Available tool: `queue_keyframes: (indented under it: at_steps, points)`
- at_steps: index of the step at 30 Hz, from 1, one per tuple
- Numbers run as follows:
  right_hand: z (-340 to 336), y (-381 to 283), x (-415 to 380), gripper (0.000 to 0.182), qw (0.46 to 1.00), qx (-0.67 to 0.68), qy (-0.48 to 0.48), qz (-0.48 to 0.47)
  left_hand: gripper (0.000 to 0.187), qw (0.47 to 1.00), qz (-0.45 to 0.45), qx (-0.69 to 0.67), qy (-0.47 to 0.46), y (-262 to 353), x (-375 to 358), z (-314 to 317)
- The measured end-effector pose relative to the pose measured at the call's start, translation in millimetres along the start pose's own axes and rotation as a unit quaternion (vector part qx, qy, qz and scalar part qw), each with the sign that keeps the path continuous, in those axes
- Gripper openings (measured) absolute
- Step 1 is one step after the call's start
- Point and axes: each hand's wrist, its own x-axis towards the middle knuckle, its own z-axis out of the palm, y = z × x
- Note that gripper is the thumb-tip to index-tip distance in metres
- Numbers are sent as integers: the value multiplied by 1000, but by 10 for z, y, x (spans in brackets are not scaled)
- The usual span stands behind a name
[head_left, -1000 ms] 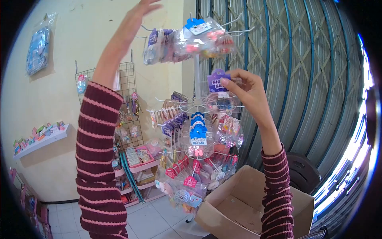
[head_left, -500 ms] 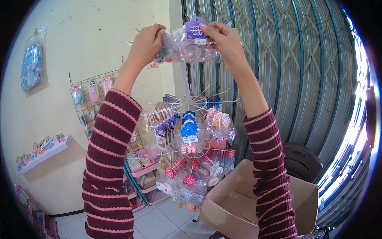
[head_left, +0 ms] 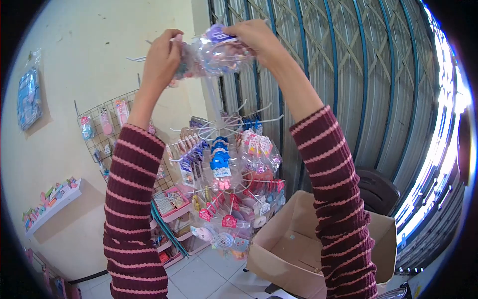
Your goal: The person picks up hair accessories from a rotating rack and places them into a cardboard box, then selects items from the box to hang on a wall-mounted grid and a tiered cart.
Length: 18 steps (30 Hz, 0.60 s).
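Observation:
At the top of the rotating display rack [head_left: 213, 97], my right hand [head_left: 259, 42] pinches the purple header card of a clear plastic packet [head_left: 219, 55]. Small pinkish and bluish accessories show through the plastic; motion blurs the card's print. To its left my left hand [head_left: 162, 59] is closed on the edge of another clear packet [head_left: 188, 62], whose contents I cannot make out. Both hands are raised high, with the packets side by side between them. Lower on the rack hang blue-card packets [head_left: 220, 162] and pink-card packets [head_left: 229, 222].
An open cardboard box [head_left: 284, 264] stands below right, beside a dark chair [head_left: 373, 192]. Behind is a folding metal shutter [head_left: 318, 79]. On the left are a wire grid [head_left: 97, 134] with packets, a white wall shelf [head_left: 55, 207] and pink trays [head_left: 177, 212].
The view has shifted, so the rack and hands sit further left. The purple-card packet is now tilted and blurred in my right hand. My left hand keeps its hold.

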Motion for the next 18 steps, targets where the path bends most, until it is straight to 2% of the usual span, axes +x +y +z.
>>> queue_keyframes:
  at_steps: [1, 2, 4, 6, 8, 9, 10, 11, 12, 13, 14, 15, 16, 18]
  points:
    - [-19, -14, -31, 23, 994, -109, 7, 2, 25, 1000, -6, -5, 4, 16, -8, 0]
    - [-38, 1, -89, 23, 994, -110, 14, 14, 25, 1000, -7, -13, -8, 31, -29, -1]
    - [-98, 61, -318, 21, 961, -226, 86, -137, 24, 994, 29, 77, 68, 141, -108, 16]
    - [-291, 86, -812, 22, 937, -234, 93, -244, 27, 991, 5, -20, 133, 467, -331, -22]
    - [-571, 56, -1468, 23, 954, -226, 32, -196, 31, 985, 8, -63, 159, 770, -688, -108]
    - [-779, 89, -1813, 23, 957, -245, -47, -147, 40, 970, -102, -113, 188, 949, -958, -125]
    - [-1000, 120, -2148, 23, 954, -256, -127, -91, 49, 916, -17, -358, 180, 939, -1333, -197]
    - [-1205, 181, -2443, 24, 953, -224, -201, -23, 54, 896, -74, -393, 193, 1122, -1642, -249]
    - [-1390, 262, -2723, 26, 943, -183, -273, 45, 43, 813, -46, -571, 102, 1333, -1933, -258]
    - [-1551, 345, -2971, 26, 943, -183, -266, 84, 32, 785, -51, -616, 46, 1584, -2149, -180]
    - [-1720, 453, -3175, 27, 911, -189, -330, 162, 32, 753, -46, -656, -2, 1774, -2314, -54]
    - [-1882, 554, -3364, 27, 870, -190, -389, 234, 33, 700, -4, -710, -76, 1819, -2402, 146]
    - [-2052, 644, -3535, 27, 868, -189, -383, 253, 36, 639, 44, -754, -145, 1856, -2474, 398]
    - [-2348, 813, -3850, 27, 826, -245, -377, 340, 34, 549, -80, -820, -139, 2131, -2722, 908]
